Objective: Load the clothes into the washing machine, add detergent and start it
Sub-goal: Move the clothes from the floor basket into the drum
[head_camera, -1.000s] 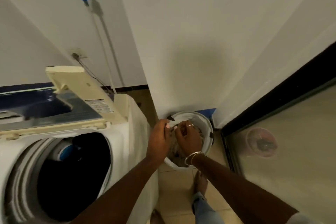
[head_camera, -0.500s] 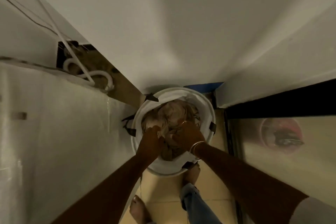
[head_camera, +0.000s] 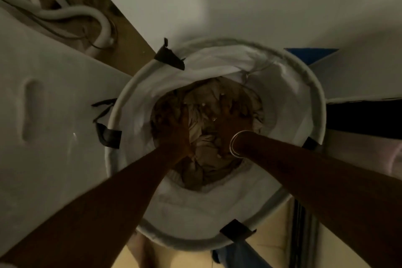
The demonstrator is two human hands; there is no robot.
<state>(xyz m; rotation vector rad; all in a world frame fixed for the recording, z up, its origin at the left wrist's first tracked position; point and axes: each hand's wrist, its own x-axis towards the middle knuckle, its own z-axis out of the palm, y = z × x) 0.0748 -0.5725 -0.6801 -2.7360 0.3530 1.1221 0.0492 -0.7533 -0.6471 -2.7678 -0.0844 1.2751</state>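
Both hands are deep in the laundry basket [head_camera: 316, 93], where the clothes [head_camera: 202, 150] lie heaped. The left hand [head_camera: 174, 125] has its fingers buried in them and the right hand [head_camera: 231, 121] spreads across the top; whether they grip, I can't tell. Half a second ago both sat nearer the basket's rim.

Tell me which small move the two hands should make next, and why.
Probably close the fingers round a bundle and lift it out. Both the left hand and the right hand lie on the crumpled beige clothes deep in the round white fabric basket; a firm grip is not visible.
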